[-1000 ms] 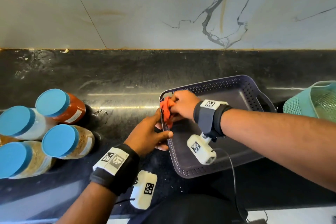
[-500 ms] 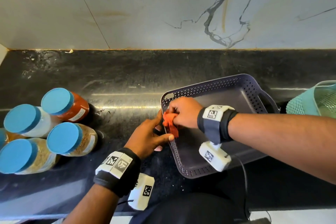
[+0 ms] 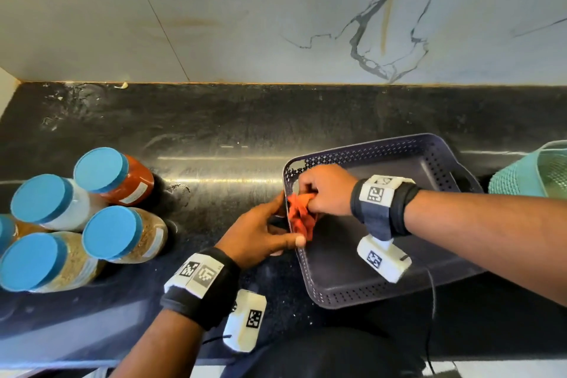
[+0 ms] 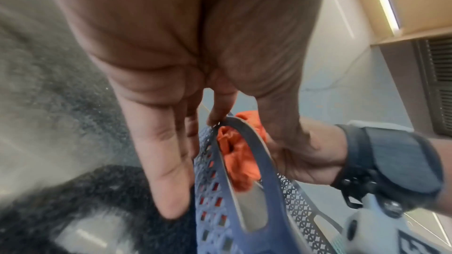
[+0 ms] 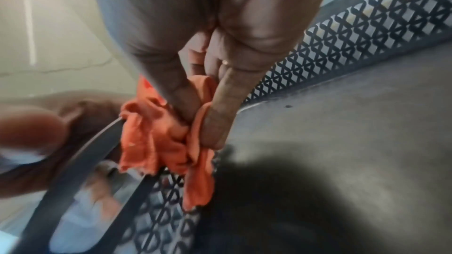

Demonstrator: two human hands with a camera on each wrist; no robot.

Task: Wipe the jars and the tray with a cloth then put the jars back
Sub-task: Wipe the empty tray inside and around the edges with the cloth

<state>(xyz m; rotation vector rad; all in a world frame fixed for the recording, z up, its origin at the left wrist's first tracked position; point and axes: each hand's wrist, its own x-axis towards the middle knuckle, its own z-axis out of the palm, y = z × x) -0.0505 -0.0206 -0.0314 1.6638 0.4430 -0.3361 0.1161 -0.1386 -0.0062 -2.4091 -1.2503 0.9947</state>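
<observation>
A dark blue perforated tray (image 3: 352, 304) lies on the black counter, with nothing in it but the cloth. My right hand (image 3: 328, 190) grips a crumpled orange cloth (image 3: 300, 218) and presses it against the inside of the tray's left wall. In the right wrist view the fingers (image 5: 220, 119) curl round the cloth (image 5: 156, 142) at the rim. My left hand (image 3: 260, 233) pinches the tray's left handle, thumb over the rim, fingers (image 4: 166, 171) along the outside. Several blue-lidded jars (image 3: 112, 232) stand together at the left.
A teal mesh basket (image 3: 527, 175) sits at the right edge, just past the tray. A marble wall backs the counter. Bare black counter (image 3: 214, 138) lies between the jars and the tray. The counter's front edge runs close to my body.
My right hand has slid the cloth a little toward me along the tray's left wall. The left hand has kept its hold on the handle.
</observation>
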